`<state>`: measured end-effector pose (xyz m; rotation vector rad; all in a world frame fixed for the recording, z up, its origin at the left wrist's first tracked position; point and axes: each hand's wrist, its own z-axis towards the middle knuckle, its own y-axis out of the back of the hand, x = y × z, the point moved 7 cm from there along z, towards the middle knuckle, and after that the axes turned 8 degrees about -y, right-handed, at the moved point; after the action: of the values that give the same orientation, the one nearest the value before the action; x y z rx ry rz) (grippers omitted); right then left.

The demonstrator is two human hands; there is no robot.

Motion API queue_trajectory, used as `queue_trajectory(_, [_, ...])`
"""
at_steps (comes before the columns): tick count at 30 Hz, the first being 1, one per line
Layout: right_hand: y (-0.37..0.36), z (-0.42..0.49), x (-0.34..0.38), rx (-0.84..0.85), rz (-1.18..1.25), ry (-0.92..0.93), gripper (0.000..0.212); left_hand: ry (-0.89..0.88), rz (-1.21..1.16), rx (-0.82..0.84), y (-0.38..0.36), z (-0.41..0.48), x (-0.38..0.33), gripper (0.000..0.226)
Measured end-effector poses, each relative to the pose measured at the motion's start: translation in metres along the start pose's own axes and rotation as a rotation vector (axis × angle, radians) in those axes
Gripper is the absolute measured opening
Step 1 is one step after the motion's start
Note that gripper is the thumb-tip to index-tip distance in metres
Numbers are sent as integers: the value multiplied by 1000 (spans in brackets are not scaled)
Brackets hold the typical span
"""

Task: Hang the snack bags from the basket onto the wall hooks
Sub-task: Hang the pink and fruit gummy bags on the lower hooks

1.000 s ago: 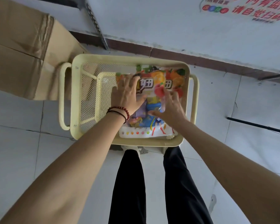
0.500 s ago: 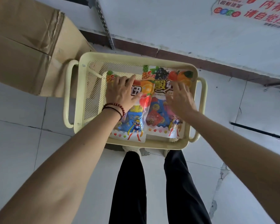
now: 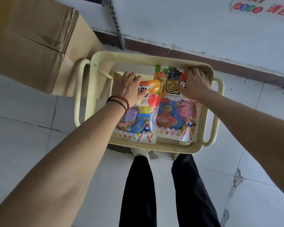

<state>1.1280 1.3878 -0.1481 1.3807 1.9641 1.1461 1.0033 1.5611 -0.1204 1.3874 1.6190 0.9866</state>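
Black trousers (image 3: 141,185) stand nearest, just before a pale-yellow mesh basket (image 3: 167,146) on the tiled floor. Two bags lie in it side by side. The left hand (image 3: 129,89) grips the left snack bag (image 3: 146,128) by its top edge, and the right hand (image 3: 193,84) grips the right snack bag (image 3: 170,118) likewise. A cardboard box (image 3: 31,46) stands beyond, at the left.

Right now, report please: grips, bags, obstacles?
Left grip curled on left snack bag top; right grip on right snack bag top. Both bags flat in yellow mesh basket. Nothing else atop them.
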Motion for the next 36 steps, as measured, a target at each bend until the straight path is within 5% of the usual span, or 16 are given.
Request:
queue_trajectory(10, [13,7,-4,117,-194,43,94,-89,127,94,5,10,2,70])
queue_trajectory(15, [0,-3,-6,182,-142,-6,106,-119,-18,84,6,7,-4,60])
queue_trajectory(18, [3,-6,-8,97,-161,7,111,-112,6,21,13,1,-3,60])
queue_trajectory(26, [2,-29,-3,-29,-60,116,50,-24,-244,79,-15,-23,8,70])
queue_trajectory(36, [-5,-55,4,-43,1,41,29,-38,-195,-120,36,-75,18,26])
